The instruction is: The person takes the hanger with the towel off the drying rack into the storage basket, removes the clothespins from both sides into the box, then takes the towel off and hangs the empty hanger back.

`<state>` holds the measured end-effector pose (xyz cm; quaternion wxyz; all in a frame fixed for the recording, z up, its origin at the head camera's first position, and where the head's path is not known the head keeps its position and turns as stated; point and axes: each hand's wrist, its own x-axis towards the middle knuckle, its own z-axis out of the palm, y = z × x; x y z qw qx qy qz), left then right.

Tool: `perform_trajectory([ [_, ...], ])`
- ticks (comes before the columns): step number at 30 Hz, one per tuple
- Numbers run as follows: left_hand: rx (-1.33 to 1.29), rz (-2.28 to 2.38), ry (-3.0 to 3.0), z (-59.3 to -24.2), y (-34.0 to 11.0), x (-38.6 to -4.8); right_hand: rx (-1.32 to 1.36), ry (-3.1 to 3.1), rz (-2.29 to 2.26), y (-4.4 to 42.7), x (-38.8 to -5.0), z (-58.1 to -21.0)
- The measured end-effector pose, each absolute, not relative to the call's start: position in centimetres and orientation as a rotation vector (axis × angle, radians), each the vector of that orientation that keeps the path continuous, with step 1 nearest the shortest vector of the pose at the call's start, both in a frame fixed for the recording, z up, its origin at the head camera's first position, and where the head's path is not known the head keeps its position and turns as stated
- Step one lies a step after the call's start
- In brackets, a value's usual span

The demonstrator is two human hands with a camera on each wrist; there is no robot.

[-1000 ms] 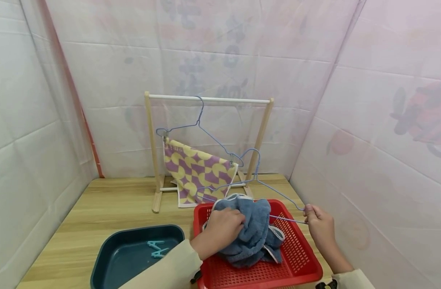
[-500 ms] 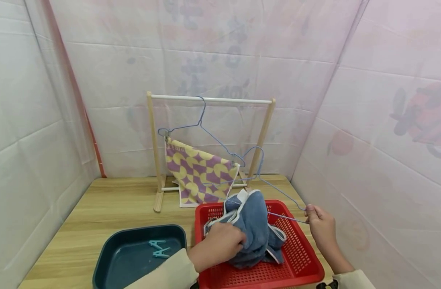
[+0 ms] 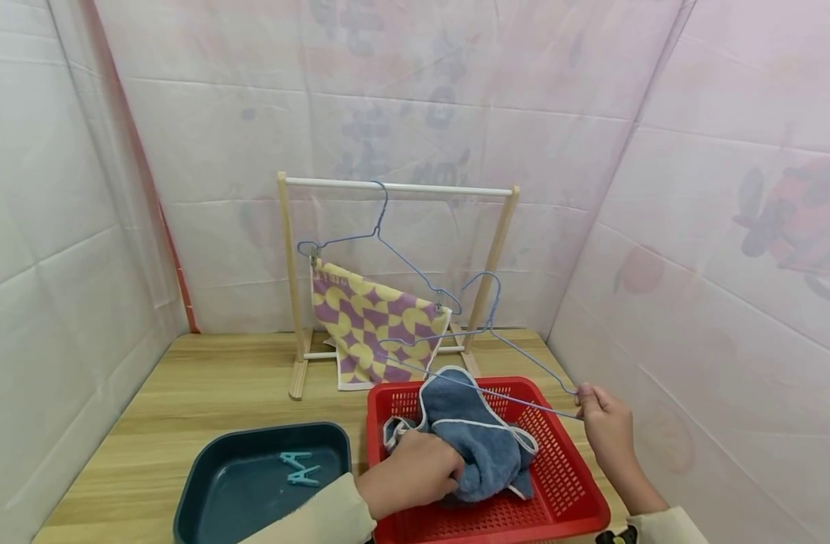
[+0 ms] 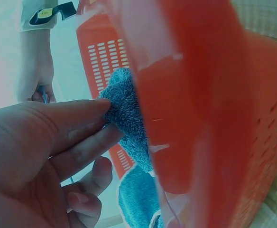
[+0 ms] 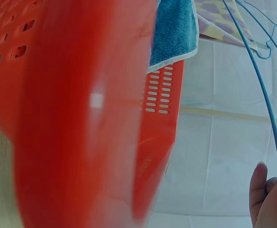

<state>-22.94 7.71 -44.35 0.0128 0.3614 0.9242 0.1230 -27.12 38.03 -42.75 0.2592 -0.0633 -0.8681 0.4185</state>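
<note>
A blue towel with white edging [image 3: 472,438] lies bunched in the red basket [image 3: 571,483], its far end lapping toward the back rim. Between thumb and fingers, my left hand [image 3: 418,468] pinches a fold of it, seen close in the left wrist view as blue terry cloth [image 4: 124,104]. My right hand [image 3: 605,427] grips one end of a blue wire hanger [image 3: 524,351], holding it level above the basket's back part. In the right wrist view the hanger's wire [image 5: 259,76] runs up from my fingers. The hanger's bottom wire passes over the towel.
Behind the basket stands a wooden rack with a white rod [image 3: 442,188]. From it a second hanger [image 3: 408,264] hangs tilted, clipped to a purple and yellow towel [image 3: 381,321]. A dark tray [image 3: 218,483] with two teal clothespins [image 3: 302,476] sits at the left. Pale sheets enclose the table.
The towel's raised end, held up through the hanger before, has dropped down into the basket below the wire. My left hand stays on the cloth; the hanger has shifted slightly.
</note>
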Motion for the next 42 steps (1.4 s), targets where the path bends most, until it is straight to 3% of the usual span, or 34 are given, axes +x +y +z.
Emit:
perform_trajectory([
  [25, 1.091, 0.400, 2.990, -44.0, 7.1, -24.2, -0.168, -2.348, 1.153, 38.0, -27.2, -42.4],
  [42, 0.865, 0.537, 3.369, -38.7, 0.6, -28.4, -0.186, -2.355, 1.148, 38.8, -26.7, -42.9],
])
